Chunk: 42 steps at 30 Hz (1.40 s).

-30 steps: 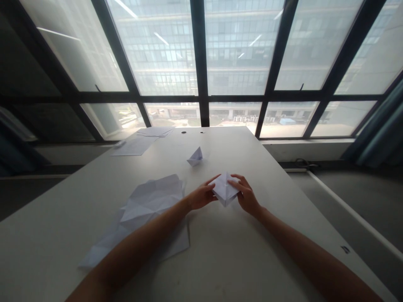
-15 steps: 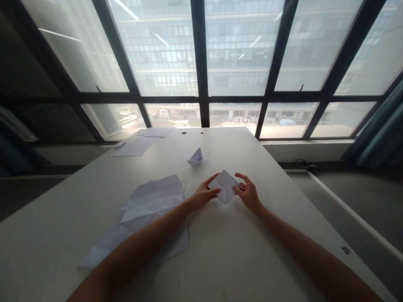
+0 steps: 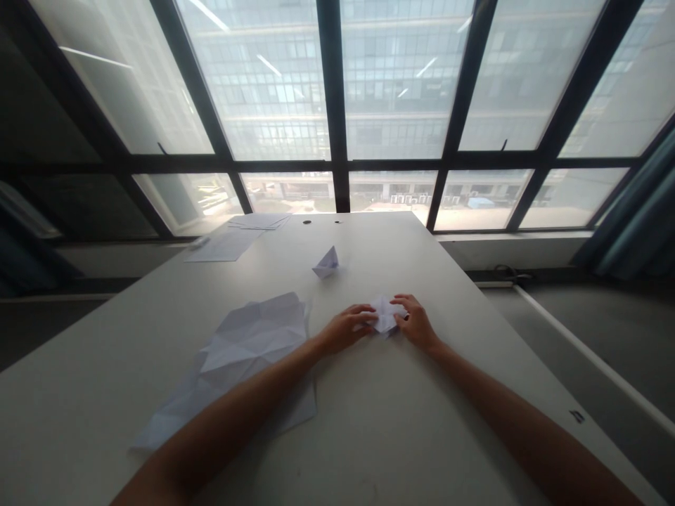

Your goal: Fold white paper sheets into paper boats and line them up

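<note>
A small folded paper point(image 3: 384, 315) is between my two hands, just above or on the white table; which of the two I cannot tell. My left hand point(image 3: 348, 327) grips its left side, fingers over the top and thumb at the near edge. On the right, my right hand point(image 3: 414, 320) pinches the other side with curled fingers. The paper's layers look partly spread, with creases across the middle. Beyond the hands stands a folded paper boat point(image 3: 326, 263) with a pointed peak. Creased paper sheets point(image 3: 258, 334) lie beside and partly under my left forearm.
The white table point(image 3: 390, 436) stretches toward large windows. Flat sheets point(image 3: 224, 242) lie at its far left. A small dark mark point(image 3: 576, 416) sits near the right edge. Past that edge a pale pipe point(image 3: 590, 358) runs along the floor.
The folded paper was a flat diamond facing me; now its layers are spread and it is lower. My left hand has turned over, its fingers now lying across the paper's left side.
</note>
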### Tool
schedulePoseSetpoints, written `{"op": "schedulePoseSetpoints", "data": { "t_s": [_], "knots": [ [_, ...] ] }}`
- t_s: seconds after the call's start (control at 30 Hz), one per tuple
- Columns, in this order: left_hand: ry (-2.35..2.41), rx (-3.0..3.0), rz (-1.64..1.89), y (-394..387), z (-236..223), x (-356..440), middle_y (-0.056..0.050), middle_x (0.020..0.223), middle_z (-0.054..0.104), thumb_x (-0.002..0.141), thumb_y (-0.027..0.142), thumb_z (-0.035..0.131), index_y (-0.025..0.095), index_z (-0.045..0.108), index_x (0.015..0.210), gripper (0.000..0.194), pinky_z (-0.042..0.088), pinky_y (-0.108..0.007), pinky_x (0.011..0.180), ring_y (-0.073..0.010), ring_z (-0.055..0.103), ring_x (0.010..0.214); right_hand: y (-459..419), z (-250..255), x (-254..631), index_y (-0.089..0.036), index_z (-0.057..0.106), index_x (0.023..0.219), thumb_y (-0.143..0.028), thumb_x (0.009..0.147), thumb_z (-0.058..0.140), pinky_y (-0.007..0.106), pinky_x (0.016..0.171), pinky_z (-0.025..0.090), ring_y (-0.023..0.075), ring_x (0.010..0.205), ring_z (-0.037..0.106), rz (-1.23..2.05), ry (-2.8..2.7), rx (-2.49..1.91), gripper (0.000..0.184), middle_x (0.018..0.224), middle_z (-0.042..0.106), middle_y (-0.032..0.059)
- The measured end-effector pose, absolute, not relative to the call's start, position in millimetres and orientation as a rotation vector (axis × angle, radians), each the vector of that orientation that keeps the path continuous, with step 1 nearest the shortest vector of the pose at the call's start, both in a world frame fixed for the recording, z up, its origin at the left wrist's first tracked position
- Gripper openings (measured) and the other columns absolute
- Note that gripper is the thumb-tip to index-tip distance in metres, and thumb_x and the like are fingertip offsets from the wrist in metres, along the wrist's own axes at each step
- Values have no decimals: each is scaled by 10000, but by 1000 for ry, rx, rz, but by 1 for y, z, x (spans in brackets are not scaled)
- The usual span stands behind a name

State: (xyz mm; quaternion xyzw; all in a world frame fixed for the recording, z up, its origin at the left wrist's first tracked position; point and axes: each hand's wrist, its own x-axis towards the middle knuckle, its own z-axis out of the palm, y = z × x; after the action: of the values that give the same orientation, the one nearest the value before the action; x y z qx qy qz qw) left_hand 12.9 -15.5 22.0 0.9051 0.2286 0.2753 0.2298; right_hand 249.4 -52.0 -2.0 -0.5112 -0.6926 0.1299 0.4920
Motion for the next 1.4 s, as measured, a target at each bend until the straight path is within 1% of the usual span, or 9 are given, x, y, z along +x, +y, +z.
{"op": "schedulePoseSetpoints", "data": {
  "t_s": [0.13,0.23,0.37,0.7,0.87,1.03,1.17,1.3,1.4],
  "knots": [
    [611,2596,623,-17,22,14,-96,1230,628,941,343,566,272,694,1171,273,413,-373,1030,-238,573,1140,-56,-1,250,-222,681,1081,-98,783,560,404,923,494,230,1046,594,222,-1814,-1320,344,1222,583,94],
    [625,2586,649,-16,21,15,-96,1192,647,937,359,573,270,698,1164,274,417,-362,1015,-230,579,1112,-58,1,253,-232,699,1068,-46,764,551,436,989,445,250,1120,549,61,-1910,-1376,386,1273,574,92],
    [614,2563,676,-12,19,15,-85,1143,683,929,377,590,267,705,1149,271,427,-354,995,-221,595,1073,-59,4,259,-239,723,1008,50,670,497,422,977,430,241,1101,547,58,-2054,-1352,498,1132,653,63],
    [703,2469,740,-4,11,14,-91,1132,674,953,358,509,221,716,1091,284,451,-366,966,-219,598,1042,-57,7,264,-256,739,959,-141,770,630,401,934,424,231,1003,578,173,-2102,-1295,247,1025,681,53],
    [833,2531,774,-5,15,15,-92,911,672,986,364,436,203,732,977,337,457,-337,874,-213,598,907,-52,4,262,-223,718,815,-226,903,518,362,824,453,218,861,590,207,-2018,-1308,219,855,683,63],
    [988,2464,809,-5,12,17,-64,883,692,972,321,468,207,693,1085,276,456,-313,804,-205,621,833,-49,-3,260,-218,693,1007,-238,899,505,301,702,455,188,725,602,342,-1891,-1339,218,781,681,27],
    [1175,2433,738,-6,11,17,-24,753,650,929,293,535,196,655,1118,244,451,-298,710,-194,595,705,-48,-6,261,-209,673,1031,-197,866,538,284,691,454,166,703,596,314,-1878,-1390,213,803,659,15],
    [1192,2561,755,-9,15,17,-51,923,643,910,248,561,215,637,1166,269,458,-322,821,-208,593,859,-52,-4,259,-202,677,1035,-144,839,563,281,724,466,155,761,594,219,-1913,-1399,234,985,632,53],
    [1009,2740,739,-13,19,18,-65,1113,628,940,256,541,276,655,1194,280,414,-356,941,-221,553,1025,-55,1,255,-212,701,929,-127,852,554,280,765,463,169,840,595,171,-1996,-1417,186,961,626,52]
  ]
}}
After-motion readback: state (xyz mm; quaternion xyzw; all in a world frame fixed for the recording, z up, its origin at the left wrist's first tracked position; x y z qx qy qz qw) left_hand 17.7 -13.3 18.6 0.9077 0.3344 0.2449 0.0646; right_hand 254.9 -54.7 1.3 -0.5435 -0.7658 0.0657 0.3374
